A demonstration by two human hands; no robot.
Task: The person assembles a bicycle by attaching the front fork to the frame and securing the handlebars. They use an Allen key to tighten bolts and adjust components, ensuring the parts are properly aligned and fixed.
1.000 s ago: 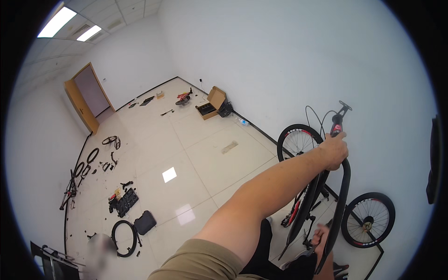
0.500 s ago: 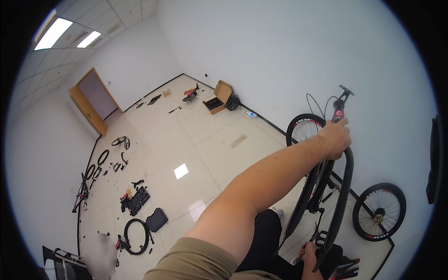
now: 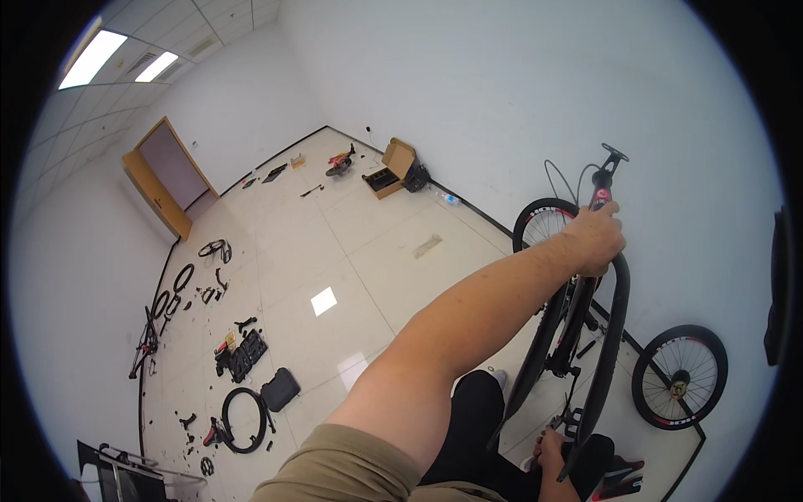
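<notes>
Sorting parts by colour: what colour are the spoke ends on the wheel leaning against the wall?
Red, on the leaning wheel; head view.

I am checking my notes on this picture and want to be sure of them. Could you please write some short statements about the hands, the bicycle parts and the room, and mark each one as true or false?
1. The right hand grips the top of a black tyre. True.
2. The left hand is raised above the head. False: it is low, near the bottom of the tyre.
3. Two spoked wheels stand against the white wall. True; the second wheel is behind the gripped tyre.
4. The cardboard box on the floor is closed. False: its flap is open.
5. The wooden door is at the far left of the room. True.
</notes>
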